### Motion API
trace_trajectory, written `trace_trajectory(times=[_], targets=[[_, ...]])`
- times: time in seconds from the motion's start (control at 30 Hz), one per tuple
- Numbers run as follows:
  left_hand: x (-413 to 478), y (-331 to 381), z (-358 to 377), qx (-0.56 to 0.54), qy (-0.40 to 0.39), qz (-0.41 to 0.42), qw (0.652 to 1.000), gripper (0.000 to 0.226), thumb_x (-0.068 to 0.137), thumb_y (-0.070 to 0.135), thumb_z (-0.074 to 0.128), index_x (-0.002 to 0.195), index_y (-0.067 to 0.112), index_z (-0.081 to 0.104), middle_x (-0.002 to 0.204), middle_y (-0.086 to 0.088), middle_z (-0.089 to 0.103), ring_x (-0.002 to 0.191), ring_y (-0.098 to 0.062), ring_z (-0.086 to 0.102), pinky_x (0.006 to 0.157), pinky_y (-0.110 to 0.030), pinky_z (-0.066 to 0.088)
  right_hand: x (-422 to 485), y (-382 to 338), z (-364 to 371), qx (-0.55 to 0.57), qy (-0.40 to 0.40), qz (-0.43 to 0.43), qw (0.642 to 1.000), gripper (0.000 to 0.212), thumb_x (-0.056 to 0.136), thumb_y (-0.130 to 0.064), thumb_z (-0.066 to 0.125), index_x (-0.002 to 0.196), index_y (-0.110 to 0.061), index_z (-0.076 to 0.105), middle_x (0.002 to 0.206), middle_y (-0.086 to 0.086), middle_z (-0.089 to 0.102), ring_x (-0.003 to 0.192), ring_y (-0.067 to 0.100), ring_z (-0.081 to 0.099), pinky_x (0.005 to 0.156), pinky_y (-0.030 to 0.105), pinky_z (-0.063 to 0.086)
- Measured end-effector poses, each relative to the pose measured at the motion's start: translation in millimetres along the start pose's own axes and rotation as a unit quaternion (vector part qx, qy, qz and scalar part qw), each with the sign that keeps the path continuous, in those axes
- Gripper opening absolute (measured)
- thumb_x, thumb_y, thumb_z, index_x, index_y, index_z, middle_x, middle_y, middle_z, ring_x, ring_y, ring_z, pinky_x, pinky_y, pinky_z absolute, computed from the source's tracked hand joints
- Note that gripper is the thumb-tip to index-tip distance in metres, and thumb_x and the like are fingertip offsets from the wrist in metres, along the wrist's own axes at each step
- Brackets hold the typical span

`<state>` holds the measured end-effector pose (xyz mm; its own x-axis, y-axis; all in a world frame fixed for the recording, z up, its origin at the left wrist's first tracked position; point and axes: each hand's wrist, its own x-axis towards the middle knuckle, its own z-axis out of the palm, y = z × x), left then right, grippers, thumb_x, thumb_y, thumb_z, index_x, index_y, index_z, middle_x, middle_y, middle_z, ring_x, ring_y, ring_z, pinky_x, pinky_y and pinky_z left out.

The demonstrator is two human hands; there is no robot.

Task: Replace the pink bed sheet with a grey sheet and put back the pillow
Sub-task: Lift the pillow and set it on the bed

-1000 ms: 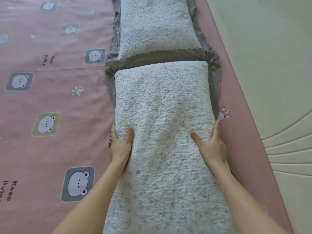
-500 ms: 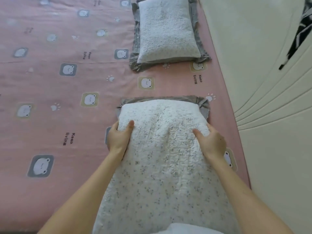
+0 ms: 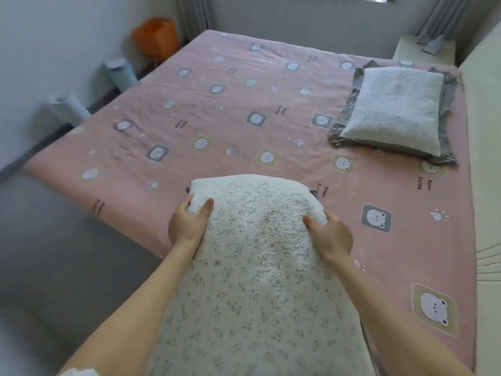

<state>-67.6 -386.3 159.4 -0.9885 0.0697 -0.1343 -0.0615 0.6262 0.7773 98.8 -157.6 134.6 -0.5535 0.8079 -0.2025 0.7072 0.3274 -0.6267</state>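
The pink sheet point(image 3: 244, 104) covers the whole bed, printed with small bear faces and paw marks. It lies flat, reaching the cream headboard point(image 3: 482, 158) on the right. The white speckled pillow point(image 3: 257, 267) is held over the near part of the sheet, its long side running away from the person; whether its far end touches the sheet cannot be told. A second pillow point(image 3: 393, 112), white with a grey frill, lies on the sheet by the headboard, well apart from the first. The left grip point(image 3: 187, 226) clasps the held pillow's left edge and the right grip point(image 3: 330, 234) its right edge, with both thumbs on top. An orange bag point(image 3: 156, 36) stands beyond the bed's far corner.
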Motion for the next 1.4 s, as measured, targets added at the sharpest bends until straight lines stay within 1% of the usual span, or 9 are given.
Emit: trace_trajectory(times=[0.17, 0.33, 0.47, 0.63, 0.8, 0.93, 1.07, 1.2, 1.4], targets=[[35.9, -35.1, -102.8, -0.036, 0.094, -0.013, 0.995, 0.066, 0.079, 0.058, 0.064, 0.127, 0.014, 0.057, 0.127, -0.004, 0.061, 0.116, -0.025, 0.056, 0.093, -0.037, 0.046, -16.1, -104.9, 56.4, -0.016, -0.028, -0.098, 0.995, 0.063, 0.087, -0.056, 0.053, 0.134, -0.015, 0.052, 0.126, 0.007, 0.062, 0.115, 0.029, 0.056, 0.089, 0.038, 0.044], [100.4, -83.9, -199.8, -0.052, 0.141, -0.013, 0.989, 0.067, 0.078, 0.060, 0.063, 0.126, 0.014, 0.058, 0.126, -0.002, 0.061, 0.114, -0.024, 0.057, 0.092, -0.040, 0.048, -31.3, -211.3, 131.3, -0.012, -0.028, -0.169, 0.985, 0.056, 0.088, -0.052, 0.054, 0.128, -0.013, 0.058, 0.119, 0.008, 0.065, 0.108, 0.030, 0.059, 0.083, 0.038, 0.045], [166.1, -106.3, -268.6, -0.063, 0.148, 0.000, 0.987, 0.063, 0.081, 0.054, 0.064, 0.129, 0.014, 0.056, 0.129, -0.003, 0.059, 0.117, -0.023, 0.055, 0.098, -0.040, 0.045, -38.3, -288.1, 190.2, -0.003, -0.016, -0.171, 0.985, 0.051, 0.087, -0.052, 0.053, 0.121, -0.015, 0.063, 0.112, 0.007, 0.068, 0.103, 0.030, 0.060, 0.078, 0.037, 0.045], [253.3, -126.0, -333.1, -0.056, 0.133, 0.019, 0.989, 0.058, 0.082, 0.052, 0.064, 0.125, 0.014, 0.058, 0.124, -0.001, 0.062, 0.113, -0.021, 0.057, 0.096, -0.038, 0.046, -41.2, -368.2, 256.2, -0.003, 0.000, -0.150, 0.989, 0.044, 0.085, -0.052, 0.052, 0.102, -0.015, 0.068, 0.098, 0.008, 0.069, 0.092, 0.030, 0.060, 0.064, 0.032, 0.036], [356.8, -143.4, -360.4, -0.037, 0.115, 0.028, 0.992, 0.062, 0.079, 0.060, 0.062, 0.121, 0.015, 0.061, 0.121, -0.001, 0.064, 0.113, -0.022, 0.058, 0.097, -0.041, 0.046, -16.4, -436.0, 313.5, 0.004, 0.028, -0.130, 0.991, 0.045, 0.087, -0.049, 0.053, 0.115, -0.016, 0.066, 0.107, 0.009, 0.068, 0.100, 0.031, 0.060, 0.072, 0.034, 0.038], [444.3, -151.2, -364.5, -0.036, 0.095, 0.031, 0.994, 0.068, 0.075, 0.068, 0.059, 0.115, 0.013, 0.063, 0.118, -0.004, 0.065, 0.111, -0.025, 0.059, 0.094, -0.042, 0.048, 24.9, -483.9, 362.4, 0.014, 0.039, -0.118, 0.992, 0.042, 0.087, -0.049, 0.052, 0.109, -0.016, 0.067, 0.099, 0.008, 0.069, 0.093, 0.029, 0.061, 0.066, 0.032, 0.036], [527.7, -145.0, -367.0, -0.028, 0.085, 0.040, 0.995, 0.064, 0.081, 0.058, 0.062, 0.130, 0.017, 0.057, 0.131, 0.003, 0.058, 0.121, -0.019, 0.053, 0.101, -0.037, 0.043, 67.7, -535.7, 401.5, 0.025, 0.039, -0.092, 0.995, 0.044, 0.089, -0.047, 0.054, 0.119, -0.016, 0.064, 0.105, 0.009, 0.068, 0.099, 0.030, 0.060, 0.074, 0.035, 0.041], [606.7, -138.4, -370.7, -0.025, 0.068, 0.047, 0.996, 0.067, 0.077, 0.063, 0.061, 0.125, 0.016, 0.059, 0.125, 0.000, 0.062, 0.115, -0.020, 0.056, 0.096, -0.042, 0.047, 102.6, -580.5, 433.7, 0.049, 0.049, -0.066, 0.995, 0.048, 0.091, -0.046, 0.054, 0.127, -0.014, 0.059, 0.116, 0.011, 0.065, 0.109, 0.030, 0.057, 0.085, 0.037, 0.042], [725.7, -126.1, -370.0, -0.034, 0.036, 0.077, 0.996, 0.060, 0.081, 0.056, 0.063, 0.123, 0.014, 0.060, 0.123, -0.001, 0.063, 0.113, -0.022, 0.057, 0.095, -0.041, 0.047, 151.5, -643.1, 480.0, 0.077, 0.104, -0.041, 0.991, 0.045, 0.091, -0.043, 0.056, 0.124, -0.013, 0.061, 0.113, 0.011, 0.068, 0.106, 0.030, 0.060, 0.084, 0.035, 0.041]])
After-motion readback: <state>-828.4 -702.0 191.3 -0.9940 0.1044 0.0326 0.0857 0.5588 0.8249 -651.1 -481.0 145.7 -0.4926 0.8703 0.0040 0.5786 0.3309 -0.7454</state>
